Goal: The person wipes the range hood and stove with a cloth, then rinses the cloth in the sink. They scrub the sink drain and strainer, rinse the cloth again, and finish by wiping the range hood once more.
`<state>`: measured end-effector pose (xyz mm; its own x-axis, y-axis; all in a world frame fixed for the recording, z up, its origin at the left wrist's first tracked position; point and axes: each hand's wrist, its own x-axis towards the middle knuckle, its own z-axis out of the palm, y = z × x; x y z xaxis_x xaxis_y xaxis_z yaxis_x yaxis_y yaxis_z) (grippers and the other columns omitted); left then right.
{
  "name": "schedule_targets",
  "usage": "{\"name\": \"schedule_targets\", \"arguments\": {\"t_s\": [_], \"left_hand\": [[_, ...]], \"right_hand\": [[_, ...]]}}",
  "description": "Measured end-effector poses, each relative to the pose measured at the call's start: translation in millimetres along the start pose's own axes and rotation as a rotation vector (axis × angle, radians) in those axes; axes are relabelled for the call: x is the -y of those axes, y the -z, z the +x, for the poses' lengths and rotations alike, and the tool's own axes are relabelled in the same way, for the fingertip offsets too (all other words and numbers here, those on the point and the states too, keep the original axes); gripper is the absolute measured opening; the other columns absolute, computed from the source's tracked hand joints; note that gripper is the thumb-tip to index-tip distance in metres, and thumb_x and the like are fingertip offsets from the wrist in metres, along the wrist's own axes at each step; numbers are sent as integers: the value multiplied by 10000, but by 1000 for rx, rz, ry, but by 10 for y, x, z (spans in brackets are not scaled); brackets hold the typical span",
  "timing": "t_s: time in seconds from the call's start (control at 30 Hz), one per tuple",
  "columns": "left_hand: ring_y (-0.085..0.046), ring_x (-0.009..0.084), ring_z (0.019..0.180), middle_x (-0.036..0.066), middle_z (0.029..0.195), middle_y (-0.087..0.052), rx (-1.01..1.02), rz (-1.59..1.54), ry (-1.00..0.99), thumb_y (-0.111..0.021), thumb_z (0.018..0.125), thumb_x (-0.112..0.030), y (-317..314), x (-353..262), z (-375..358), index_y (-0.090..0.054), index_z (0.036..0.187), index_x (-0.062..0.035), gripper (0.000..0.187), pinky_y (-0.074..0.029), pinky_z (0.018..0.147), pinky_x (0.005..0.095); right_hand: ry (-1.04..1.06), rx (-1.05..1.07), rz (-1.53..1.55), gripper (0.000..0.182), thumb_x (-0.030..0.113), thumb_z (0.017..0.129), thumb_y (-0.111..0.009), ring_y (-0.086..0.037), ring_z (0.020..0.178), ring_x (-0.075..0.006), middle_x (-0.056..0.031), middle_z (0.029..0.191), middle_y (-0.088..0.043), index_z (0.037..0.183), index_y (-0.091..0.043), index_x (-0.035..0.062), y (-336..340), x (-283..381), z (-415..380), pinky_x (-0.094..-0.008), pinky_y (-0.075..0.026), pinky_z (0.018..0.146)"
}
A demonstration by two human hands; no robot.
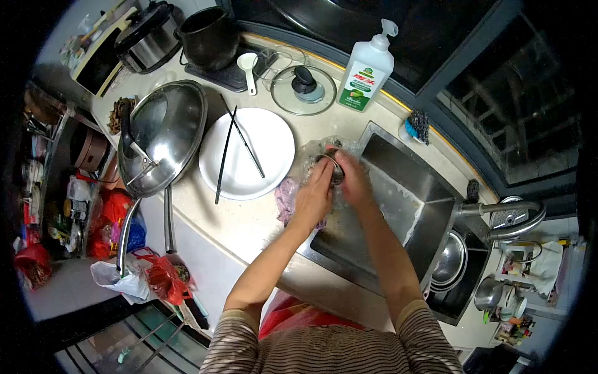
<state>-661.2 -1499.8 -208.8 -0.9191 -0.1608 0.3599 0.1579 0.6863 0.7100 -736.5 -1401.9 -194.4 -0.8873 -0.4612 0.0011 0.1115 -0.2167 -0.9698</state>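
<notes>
Both my hands are together at the left edge of the steel sink (398, 206). My left hand (314, 193) is closed round the near side of a small round metal item (337, 174). From the right, my right hand (354, 177) grips the same item, its fingers partly hidden. Under and behind them lies a crumpled clear plastic bag (309, 151). A pinkish cloth (286, 198) lies beside my left wrist. Left of the hands, a white plate (268, 143) has two black chopsticks (225, 163) across it.
A white pump bottle (366, 75) and a glass lid (283, 100) stand at the back. A white spoon (248, 65) lies near a dark pot (208, 40). At left is a wok with its lid (168, 131). The faucet (498, 209) reaches in at right.
</notes>
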Motion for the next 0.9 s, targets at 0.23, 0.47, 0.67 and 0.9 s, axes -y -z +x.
{"name": "schedule_targets", "arguments": {"t_s": [0.23,0.47,0.67,0.9], "left_hand": [[-549,343,947,110,1164,-498,95,-112,20,-502,713,33,-90,67,-48,-508,1119,-47,414,-477,757,396],[-544,350,889,168,914,-560,-17,7,182,-536,724,30,105,307,-140,-590,954,-11,239,-448,755,408],[-550,331,823,153,870,-558,-113,-76,32,-579,763,-33,82,36,-32,-604,944,-30,183,-452,701,383],[-550,313,734,128,783,-536,-72,122,-91,-615,708,-41,79,306,-129,-600,837,-49,131,-440,633,403]], "right_hand": [[-2,-2,-163,350,200,889,-436,-491,1031,-145,-66,1086,-548,1161,-513,-7,38,-156,138,-267,-357,912],[-132,-29,72,370,221,861,-478,-505,988,-166,-86,1065,-565,1174,-522,30,171,-197,162,-277,-364,903],[-59,83,77,423,206,859,-439,-541,973,-179,-112,1076,-569,1213,-471,-22,79,-210,136,-302,-402,893],[-95,96,88,438,211,855,-441,-536,1007,-196,-132,1106,-566,1218,-460,-33,105,-202,111,-312,-394,911]]}}
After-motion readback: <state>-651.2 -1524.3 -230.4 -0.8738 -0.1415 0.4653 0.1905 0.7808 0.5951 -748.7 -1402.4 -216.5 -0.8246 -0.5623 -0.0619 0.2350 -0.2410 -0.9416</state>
